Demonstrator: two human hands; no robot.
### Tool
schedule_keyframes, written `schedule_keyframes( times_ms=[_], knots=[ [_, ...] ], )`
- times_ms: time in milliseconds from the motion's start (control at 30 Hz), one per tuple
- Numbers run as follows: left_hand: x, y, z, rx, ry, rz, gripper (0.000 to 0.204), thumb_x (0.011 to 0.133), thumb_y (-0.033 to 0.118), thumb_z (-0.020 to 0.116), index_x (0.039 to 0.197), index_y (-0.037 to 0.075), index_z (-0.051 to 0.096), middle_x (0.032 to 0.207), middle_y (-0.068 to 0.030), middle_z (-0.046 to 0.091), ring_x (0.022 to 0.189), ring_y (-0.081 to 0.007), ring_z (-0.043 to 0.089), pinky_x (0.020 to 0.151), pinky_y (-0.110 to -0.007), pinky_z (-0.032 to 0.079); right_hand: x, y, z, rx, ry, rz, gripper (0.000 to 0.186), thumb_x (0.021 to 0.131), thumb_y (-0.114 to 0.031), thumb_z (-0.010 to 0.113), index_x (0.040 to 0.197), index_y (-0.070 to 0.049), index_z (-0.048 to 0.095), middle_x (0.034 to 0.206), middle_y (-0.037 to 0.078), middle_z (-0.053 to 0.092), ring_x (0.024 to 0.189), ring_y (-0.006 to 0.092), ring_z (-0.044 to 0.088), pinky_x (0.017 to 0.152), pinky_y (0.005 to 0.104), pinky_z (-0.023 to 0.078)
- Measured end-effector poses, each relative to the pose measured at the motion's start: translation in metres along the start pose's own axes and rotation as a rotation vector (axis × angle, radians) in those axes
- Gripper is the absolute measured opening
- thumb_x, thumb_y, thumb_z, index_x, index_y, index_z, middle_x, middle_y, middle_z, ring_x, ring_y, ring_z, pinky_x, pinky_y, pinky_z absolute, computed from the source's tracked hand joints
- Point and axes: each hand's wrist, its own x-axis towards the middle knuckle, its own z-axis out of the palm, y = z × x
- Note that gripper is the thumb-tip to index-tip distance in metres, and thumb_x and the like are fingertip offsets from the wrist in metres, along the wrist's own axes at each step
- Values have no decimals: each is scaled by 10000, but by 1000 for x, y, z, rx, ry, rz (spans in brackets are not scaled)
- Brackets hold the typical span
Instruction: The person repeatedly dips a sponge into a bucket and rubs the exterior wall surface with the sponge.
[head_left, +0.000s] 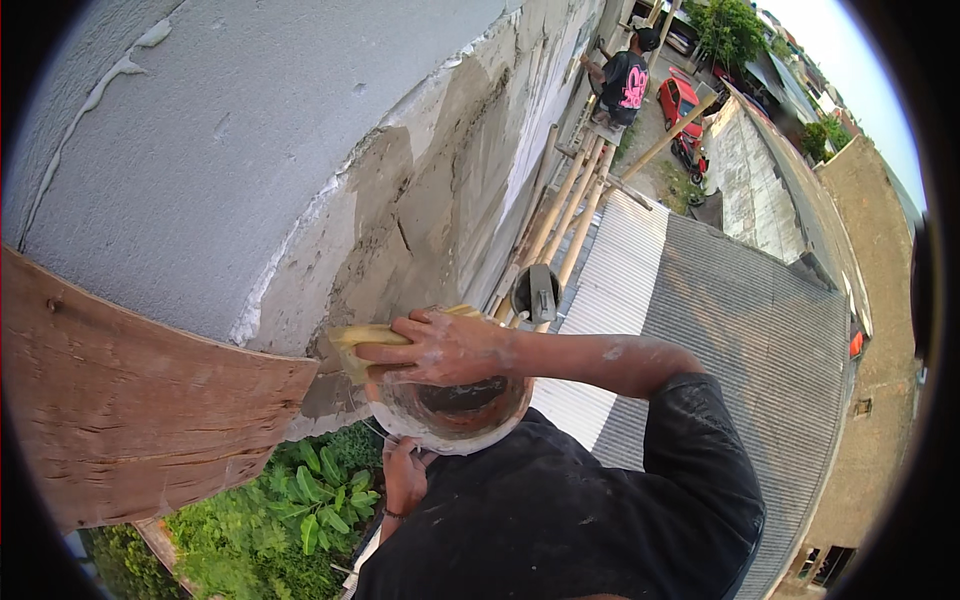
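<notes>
My right hand (450, 345) is closed on a yellow sponge-like pad (352, 345), fingers spread over its face. The pad is against or very near the patchy, damp wall plaster (370, 240); I cannot tell whether it touches. Just below that hand is a round, mortar-caked bucket (480, 438) with grey material inside, its upper part hidden by the hand and forearm. My left hand (403, 478) grips the bucket at its lower rim, beside a thin wire handle. Some of its fingers are hidden under the bucket.
A brown wooden board (140, 390) juts in from the left. Bamboo poles (575, 205) run along the wall, with a dark container (537, 293) on them. A co-worker (625, 80) crouches farther along. Below are a corrugated roof (740, 320) and green plants (290, 505).
</notes>
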Motion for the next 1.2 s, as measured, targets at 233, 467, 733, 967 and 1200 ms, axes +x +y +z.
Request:
schedule_keyframes(
  times_ms=[233,467,733,967,1200],
  knots=[
    [-2,3,12,-3,-6,1,309,837,-22,480,1146,-34,478,1144,-165,581,999,-305,625,848,-466,564,45,23,33,-24,230,66,447,776,-178,631,1223,-183,612,1376,-2,449,1040,238,547,863,357,515],
    [-4,-10,4,-35,74,9,295,866,5,474,1160,17,463,1085,-105,583,980,-257,626,804,-433,570,-46,-2,75,271,-142,198,419,771,-254,694,1175,-153,647,1309,57,511,1025,280,612,832,379,541],
    [2,-5,25,35,43,-9,255,875,34,486,1129,31,457,1076,-101,559,968,-235,597,786,-437,552,-98,-10,149,413,-1101,357,328,767,-231,690,1062,-87,685,1215,129,593,975,314,663,873,414,527],
    [4,-7,28,8,37,24,263,875,38,495,1136,36,462,1074,-82,571,974,-217,595,786,-441,552,-3,9,-24,90,-109,210,446,788,-289,694,1210,-156,640,1329,16,500,1019,262,592,870,378,531],
    [10,-17,22,4,27,-3,292,872,38,513,1158,32,452,1083,-89,567,986,-221,596,805,-453,557,44,57,-23,-148,149,9,482,746,-249,722,1216,-197,633,1335,-25,477,990,228,580,835,354,550]
  ],
)
